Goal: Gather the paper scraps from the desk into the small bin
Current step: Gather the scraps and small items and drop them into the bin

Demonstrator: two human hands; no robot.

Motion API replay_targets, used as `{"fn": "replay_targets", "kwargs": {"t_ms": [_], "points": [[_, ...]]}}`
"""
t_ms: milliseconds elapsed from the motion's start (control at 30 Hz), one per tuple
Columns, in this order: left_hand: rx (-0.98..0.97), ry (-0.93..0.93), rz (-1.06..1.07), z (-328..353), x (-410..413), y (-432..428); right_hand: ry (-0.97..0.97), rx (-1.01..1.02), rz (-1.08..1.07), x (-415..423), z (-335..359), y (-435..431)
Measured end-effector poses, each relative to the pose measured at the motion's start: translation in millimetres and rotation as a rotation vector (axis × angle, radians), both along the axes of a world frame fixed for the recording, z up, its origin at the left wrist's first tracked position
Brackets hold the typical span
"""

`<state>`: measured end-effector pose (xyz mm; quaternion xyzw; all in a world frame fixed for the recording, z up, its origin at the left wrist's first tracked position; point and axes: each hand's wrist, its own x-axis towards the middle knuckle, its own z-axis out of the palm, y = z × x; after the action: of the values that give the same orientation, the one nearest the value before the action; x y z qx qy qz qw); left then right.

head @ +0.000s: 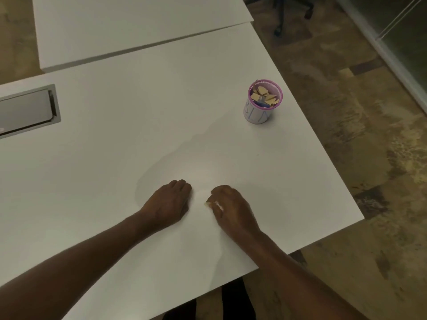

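White desk (143, 125); small bin (262, 105) of paper scraps (264, 94) stands near its right edge; both hands rest on it

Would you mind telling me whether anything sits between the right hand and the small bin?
Nothing visible does: only bare desk lies between the right hand, pinching a pale scrap, and the small bin.

bare desk (143, 125) between hands and small bin (263, 102), metal hatch (27, 110) far left

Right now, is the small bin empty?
No, the small bin already holds several tan paper scraps inside its pink rim.
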<state>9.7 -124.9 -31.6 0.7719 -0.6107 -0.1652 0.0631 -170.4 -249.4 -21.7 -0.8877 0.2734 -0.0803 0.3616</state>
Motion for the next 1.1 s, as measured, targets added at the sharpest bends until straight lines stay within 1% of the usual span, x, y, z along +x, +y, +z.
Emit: {"fn": "replay_targets", "kwargs": {"t_ms": [67,133,200,267,367,500,700,967,1100], "points": [[-0.040,0.066,0.166,1,-9,12,0.039,-0.048,0.131,-1,-4,13],[-0.058,0.126,0.307,1,-22,24,0.100,-0.117,0.193,-2,-7,20],[-0.041,0.171,0.388,2,-34,36,0.131,-0.181,0.224,1,-7,20],[-0.022,0.201,0.426,3,-45,46,0.147,-0.248,0.262,3,-4,20],[-0.011,0.180,0.431,2,-52,53,0.199,-0.337,0.324,8,4,22],[-0.028,0.139,0.393,1,-54,55,0.250,-0.375,0.354,14,10,20],[-0.034,0.078,0.312,-1,-53,58,0.385,-0.372,0.380,25,14,23],[-0.067,0.083,0.295,-4,-52,60,0.471,-0.367,0.438,34,7,24],[-0.072,0.077,0.291,-8,-52,60,0.463,-0.366,0.448,33,2,20]]}}
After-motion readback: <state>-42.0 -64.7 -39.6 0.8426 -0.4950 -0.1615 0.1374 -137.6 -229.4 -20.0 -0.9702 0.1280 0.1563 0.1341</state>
